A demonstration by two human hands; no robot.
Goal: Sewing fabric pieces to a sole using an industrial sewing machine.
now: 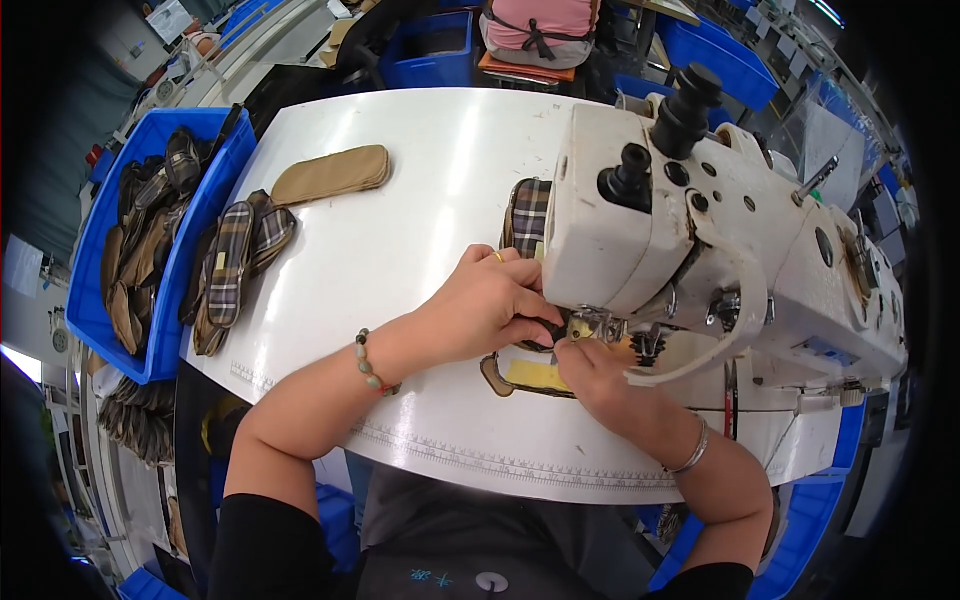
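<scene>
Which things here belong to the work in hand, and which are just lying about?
Work in hand:
left hand and right hand
dark piece at their fingertips
yellow-patched piece
sewing machine
probably plaid pieces and tan pieces, set aside

Seemingly just lying about:
pink bundle at the back
blue bin left of it

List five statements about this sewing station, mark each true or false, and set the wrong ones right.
1. The left hand and right hand are close together at the sewing machine. True.
2. The beaded bracelet is on the right wrist. False: it is on the left wrist; the right wears a silver-coloured bangle.
3. The blue bin at the table's left holds fabric pieces. True.
4. The tan oval stack lies inside that bin. False: it lies on the white tabletop.
5. The left hand wears a ring. True.
</scene>
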